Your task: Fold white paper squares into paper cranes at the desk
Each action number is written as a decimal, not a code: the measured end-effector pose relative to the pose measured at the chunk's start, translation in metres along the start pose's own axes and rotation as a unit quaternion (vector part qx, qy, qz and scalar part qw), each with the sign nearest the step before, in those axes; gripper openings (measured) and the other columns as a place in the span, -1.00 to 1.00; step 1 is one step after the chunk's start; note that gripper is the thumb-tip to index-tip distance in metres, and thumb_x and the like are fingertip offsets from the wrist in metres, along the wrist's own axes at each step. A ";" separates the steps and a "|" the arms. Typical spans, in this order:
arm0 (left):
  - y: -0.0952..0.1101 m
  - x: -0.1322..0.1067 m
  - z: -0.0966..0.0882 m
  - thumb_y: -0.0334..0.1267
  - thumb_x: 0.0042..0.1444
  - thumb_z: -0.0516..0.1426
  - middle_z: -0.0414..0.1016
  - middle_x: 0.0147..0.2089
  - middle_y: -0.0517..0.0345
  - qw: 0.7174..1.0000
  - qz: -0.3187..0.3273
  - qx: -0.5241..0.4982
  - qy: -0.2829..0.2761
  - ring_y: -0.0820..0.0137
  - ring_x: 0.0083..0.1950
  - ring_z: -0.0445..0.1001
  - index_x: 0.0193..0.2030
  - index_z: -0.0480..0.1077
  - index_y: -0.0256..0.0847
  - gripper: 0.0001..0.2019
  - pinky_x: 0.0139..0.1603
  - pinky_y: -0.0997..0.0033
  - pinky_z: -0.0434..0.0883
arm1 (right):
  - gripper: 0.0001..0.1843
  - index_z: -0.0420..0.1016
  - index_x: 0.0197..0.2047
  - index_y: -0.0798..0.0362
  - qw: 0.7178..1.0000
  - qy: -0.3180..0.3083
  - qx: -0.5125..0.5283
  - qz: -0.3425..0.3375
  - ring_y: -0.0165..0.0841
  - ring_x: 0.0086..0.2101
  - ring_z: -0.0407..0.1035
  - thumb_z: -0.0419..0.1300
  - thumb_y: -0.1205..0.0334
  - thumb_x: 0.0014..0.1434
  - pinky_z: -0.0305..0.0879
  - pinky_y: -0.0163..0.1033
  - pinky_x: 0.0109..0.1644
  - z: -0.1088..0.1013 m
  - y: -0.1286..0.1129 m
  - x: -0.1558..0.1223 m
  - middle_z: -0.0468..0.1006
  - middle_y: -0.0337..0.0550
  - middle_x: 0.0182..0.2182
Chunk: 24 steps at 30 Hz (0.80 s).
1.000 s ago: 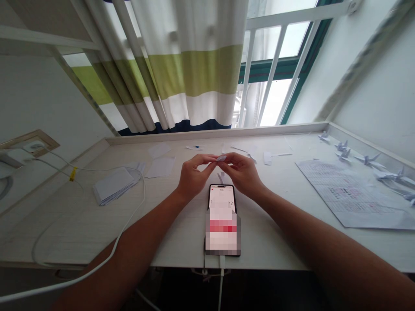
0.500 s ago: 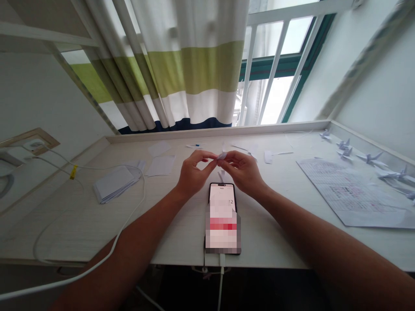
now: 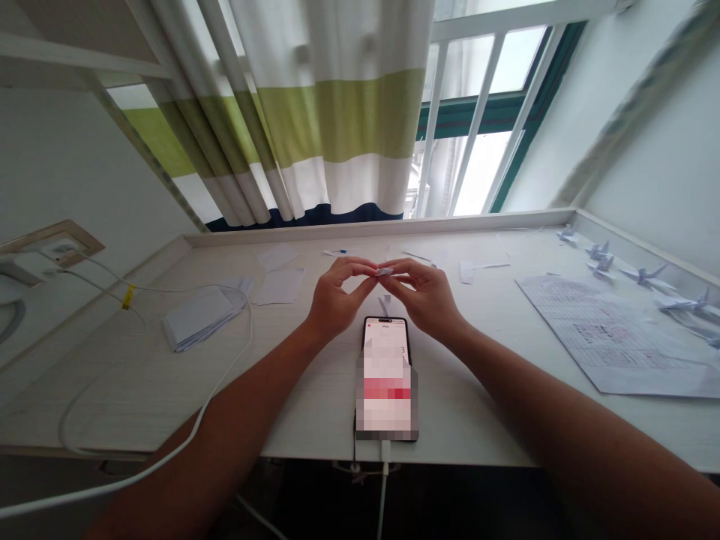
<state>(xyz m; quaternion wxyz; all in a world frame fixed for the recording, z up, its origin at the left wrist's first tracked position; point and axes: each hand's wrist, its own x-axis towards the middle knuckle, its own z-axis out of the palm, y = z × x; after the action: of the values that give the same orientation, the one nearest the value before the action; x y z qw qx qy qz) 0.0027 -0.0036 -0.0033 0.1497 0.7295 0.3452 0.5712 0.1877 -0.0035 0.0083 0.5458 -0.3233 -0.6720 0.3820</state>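
Note:
A small folded piece of white paper [image 3: 385, 271] is pinched between my two hands, above the middle of the white desk [image 3: 304, 397]. My left hand [image 3: 338, 294] grips its left end between thumb and fingertips. On the other end, my right hand [image 3: 421, 291] closes thumb and index finger. The fingertips partly hide the paper, so its exact folds cannot be made out. Just below the hands a phone [image 3: 387, 375] lies face up with its screen lit. A small paper strip [image 3: 385, 305] sits between the phone and my hands.
Several folded paper cranes [image 3: 644, 274] line the right edge beside a printed sheet [image 3: 613, 337]. At left lie a paper stack [image 3: 202, 319] and a square sheet [image 3: 280, 286]. A white cable [image 3: 225, 379] crosses over my left forearm; another cable [image 3: 383, 487] plugs into the phone.
The paper between my fingertips has tilted flatter, and my right fingers have shifted slightly around it. The number on the phone screen has changed.

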 end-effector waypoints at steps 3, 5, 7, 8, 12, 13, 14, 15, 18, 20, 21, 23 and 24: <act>0.000 0.000 -0.001 -0.21 0.27 0.33 0.70 -0.05 0.03 1.000 -0.001 -0.008 -0.012 0.22 0.06 0.64 -0.13 0.61 -0.12 -0.91 0.14 0.10 0.55 | -0.70 0.71 -0.21 -0.08 1.000 -0.005 -0.008 -0.021 -0.15 -0.06 0.61 0.45 -0.13 0.19 0.57 0.13 0.12 -0.001 -0.001 0.000 0.72 -0.09 -0.13; 0.000 0.000 -0.002 -0.20 0.27 0.32 0.70 -0.05 0.03 1.000 -0.011 -0.012 -0.023 0.21 0.06 0.64 -0.12 0.61 -0.11 -0.90 0.12 0.10 0.56 | -0.75 0.71 -0.22 -0.09 0.998 0.008 -0.036 -0.046 -0.15 -0.07 0.60 0.43 -0.09 0.22 0.56 0.14 0.11 0.000 -0.003 -0.001 0.72 -0.09 -0.14; 0.001 0.001 -0.003 -0.20 0.28 0.32 0.69 -0.06 0.03 0.999 -0.009 -0.014 -0.027 0.22 0.04 0.64 -0.12 0.60 -0.11 -0.91 0.09 0.12 0.56 | -0.81 0.71 -0.22 -0.11 0.993 0.025 -0.078 -0.085 -0.14 -0.06 0.60 0.41 -0.02 0.26 0.54 0.14 0.11 0.000 -0.005 -0.003 0.72 -0.09 -0.12; 0.001 0.001 -0.003 -0.20 0.28 0.32 0.69 -0.07 0.04 1.000 -0.003 -0.014 -0.024 0.23 0.03 0.63 -0.12 0.60 -0.11 -0.91 0.08 0.13 0.55 | -0.84 0.71 -0.21 -0.11 0.990 0.030 -0.095 -0.103 -0.14 -0.05 0.59 0.40 0.01 0.28 0.53 0.14 0.11 0.000 -0.006 -0.004 0.72 -0.10 -0.11; 0.003 0.000 -0.002 -0.20 0.28 0.31 0.68 -0.11 0.05 1.000 0.024 -0.011 -0.006 0.25 -0.01 0.61 -0.14 0.58 -0.10 -0.92 0.04 0.15 0.54 | -0.89 0.70 -0.20 -0.14 0.986 0.029 -0.107 -0.123 -0.14 -0.08 0.61 0.39 0.05 0.29 0.54 0.13 0.07 0.002 -0.012 -0.007 0.74 -0.13 -0.14; 0.003 0.000 -0.001 -0.20 0.29 0.31 0.67 -0.11 0.05 1.000 0.023 -0.015 -0.004 0.25 -0.01 0.61 -0.14 0.58 -0.10 -0.92 0.04 0.15 0.54 | -0.88 0.70 -0.21 -0.13 0.987 0.032 -0.105 -0.120 -0.14 -0.09 0.61 0.40 0.04 0.28 0.55 0.13 0.06 0.002 -0.012 -0.008 0.75 -0.13 -0.15; 0.003 -0.001 0.000 -0.19 0.29 0.31 0.67 -0.11 0.05 1.000 0.021 -0.018 -0.003 0.25 -0.02 0.61 -0.15 0.58 -0.11 -0.92 0.03 0.16 0.54 | -0.87 0.70 -0.21 -0.13 0.987 0.038 -0.103 -0.116 -0.14 -0.10 0.61 0.40 0.03 0.27 0.55 0.12 0.04 0.002 -0.013 -0.008 0.75 -0.13 -0.16; 0.003 -0.001 0.000 -0.18 0.28 0.31 0.68 -0.12 0.05 1.000 0.016 -0.022 -0.002 0.25 -0.02 0.61 -0.14 0.58 -0.11 -0.91 0.03 0.16 0.55 | -0.86 0.69 -0.21 -0.13 0.988 0.043 -0.100 -0.110 -0.15 -0.12 0.61 0.41 0.03 0.27 0.55 0.11 0.03 0.002 -0.013 -0.008 0.75 -0.13 -0.17; 0.001 -0.002 0.001 -0.17 0.27 0.33 0.69 -0.08 0.05 0.999 0.001 -0.032 -0.004 0.27 -0.03 0.62 -0.03 0.60 -0.09 -0.83 0.01 0.18 0.56 | -0.82 0.68 -0.16 -0.11 0.991 0.048 -0.084 -0.095 -0.17 -0.14 0.61 0.42 0.01 0.25 0.57 0.08 -0.01 0.003 -0.011 -0.008 0.74 -0.14 -0.19; -0.001 -0.002 0.001 -0.18 0.27 0.32 0.68 -0.02 0.05 0.999 0.001 -0.037 -0.011 0.27 0.00 0.62 0.05 0.60 -0.06 -0.77 0.00 0.19 0.57 | -0.80 0.68 -0.14 -0.10 0.992 0.049 -0.072 -0.090 -0.18 -0.15 0.61 0.44 0.01 0.24 0.58 0.07 -0.01 0.003 -0.009 -0.008 0.75 -0.14 -0.18; -0.002 -0.002 0.001 -0.19 0.28 0.32 0.68 0.00 0.04 0.999 0.004 -0.039 -0.014 0.27 0.01 0.61 0.07 0.61 -0.04 -0.76 0.00 0.20 0.57 | -0.80 0.68 -0.15 -0.10 0.993 0.051 -0.068 -0.087 -0.19 -0.15 0.61 0.44 0.01 0.23 0.59 0.07 -0.01 0.003 -0.009 -0.008 0.75 -0.14 -0.18; -0.003 -0.002 0.001 -0.21 0.30 0.30 0.67 0.00 0.05 0.999 0.012 -0.043 -0.015 0.28 0.02 0.60 0.06 0.63 -0.02 -0.78 -0.02 0.21 0.57 | -0.78 0.68 -0.16 -0.10 0.993 0.056 -0.064 -0.076 -0.19 -0.16 0.62 0.45 -0.02 0.22 0.60 0.08 -0.01 0.003 -0.009 -0.007 0.75 -0.15 -0.19; -0.004 -0.002 0.001 -0.21 0.30 0.30 0.67 -0.02 0.06 0.999 0.014 -0.047 -0.012 0.28 0.01 0.59 0.05 0.64 -0.01 -0.79 -0.03 0.22 0.57 | -0.77 0.69 -0.17 -0.10 0.994 0.057 -0.063 -0.070 -0.19 -0.17 0.62 0.46 -0.03 0.21 0.60 0.08 -0.01 0.003 -0.009 -0.007 0.75 -0.15 -0.20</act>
<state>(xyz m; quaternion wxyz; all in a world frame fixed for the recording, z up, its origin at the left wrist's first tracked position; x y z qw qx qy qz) 0.0018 -0.0021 -0.0071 0.1801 0.7333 0.3063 0.5797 0.1855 -0.0144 0.0120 0.5875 -0.3305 -0.6833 0.2806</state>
